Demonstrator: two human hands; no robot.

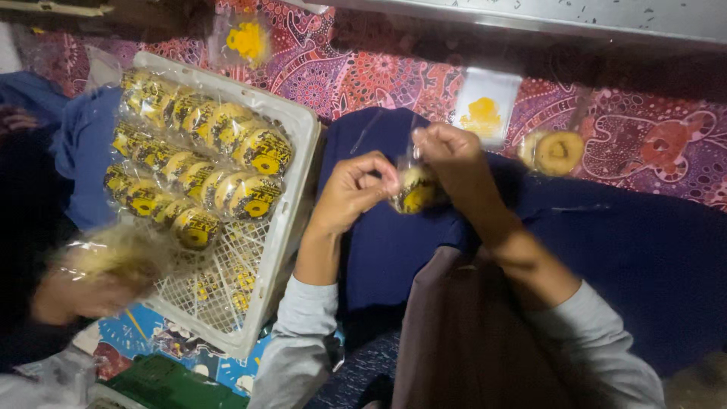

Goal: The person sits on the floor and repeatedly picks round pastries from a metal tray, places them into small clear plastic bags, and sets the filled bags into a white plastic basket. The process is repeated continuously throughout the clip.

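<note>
- The left hand (354, 189) and right hand (448, 155) both pinch a clear wrapper holding a round yellow pastry (416, 191), above the dark blue cloth (394, 250).
- To the left, a white plastic crate (291, 204) holds rows of wrapped pastries (198, 155).
- Another person's hand (76, 291), blurred, grips a wrapped pastry at near left.
- An unwrapped ring pastry (559, 153) lies to the far right.

A small round cake in a clear bag (415, 189) is held between the left hand (352, 189) and the right hand (454, 163), beside a white tray (291, 220) of wrapped cakes (198, 163).
</note>
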